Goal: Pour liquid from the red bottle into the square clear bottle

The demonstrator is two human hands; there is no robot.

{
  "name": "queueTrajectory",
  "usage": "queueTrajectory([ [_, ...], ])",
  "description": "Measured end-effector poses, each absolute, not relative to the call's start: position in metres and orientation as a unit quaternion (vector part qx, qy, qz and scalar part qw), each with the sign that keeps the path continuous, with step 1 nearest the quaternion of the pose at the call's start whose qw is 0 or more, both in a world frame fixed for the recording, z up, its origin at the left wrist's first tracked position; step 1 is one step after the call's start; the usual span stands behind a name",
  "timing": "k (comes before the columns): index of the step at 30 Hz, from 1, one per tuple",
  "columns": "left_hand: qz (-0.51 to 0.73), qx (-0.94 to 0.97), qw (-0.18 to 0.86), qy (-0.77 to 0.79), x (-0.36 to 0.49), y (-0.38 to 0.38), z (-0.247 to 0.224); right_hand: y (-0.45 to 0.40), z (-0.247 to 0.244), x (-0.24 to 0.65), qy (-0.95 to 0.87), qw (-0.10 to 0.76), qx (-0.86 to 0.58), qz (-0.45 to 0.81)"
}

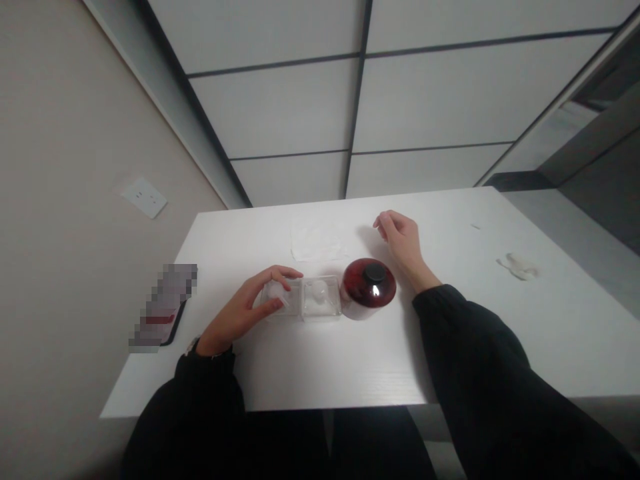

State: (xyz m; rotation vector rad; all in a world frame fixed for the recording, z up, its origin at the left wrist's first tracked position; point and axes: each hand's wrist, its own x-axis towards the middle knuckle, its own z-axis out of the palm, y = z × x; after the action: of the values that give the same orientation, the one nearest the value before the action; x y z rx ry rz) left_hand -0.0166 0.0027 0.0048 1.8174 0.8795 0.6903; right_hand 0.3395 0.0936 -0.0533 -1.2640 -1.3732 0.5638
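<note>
A clear plastic box (321,305) with two compartments sits on the white table, and a whitish round object (316,291) shows in its right compartment. Over the left compartment is my left hand (260,293), thumb and fingers apart; another pale round shape is partly visible beneath them. Just right of the box stands a jar with a shiny dark red lid (363,287) and a black knob (374,273). Beyond the jar, my right hand (400,233) hovers above or rests on the table, its fingers curled together. What they hold, if anything, is hidden.
A thin whitish sheet (317,241) lies flat behind the box. At the table's left edge is a phone (170,310), partly pixelated. A crumpled pale scrap (519,267) lies on the right side. A wall socket (145,197) is on the left; panelled doors (295,107) stand behind.
</note>
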Motion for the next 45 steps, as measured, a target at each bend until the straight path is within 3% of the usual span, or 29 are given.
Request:
queueTrajectory([
  [45, 0.272, 0.766, 0.420, 0.404, -0.0179, 0.0063, 0.0080, 0.0933, -0.0539, 0.3396, -0.584, 0.562, -0.539, 0.231],
])
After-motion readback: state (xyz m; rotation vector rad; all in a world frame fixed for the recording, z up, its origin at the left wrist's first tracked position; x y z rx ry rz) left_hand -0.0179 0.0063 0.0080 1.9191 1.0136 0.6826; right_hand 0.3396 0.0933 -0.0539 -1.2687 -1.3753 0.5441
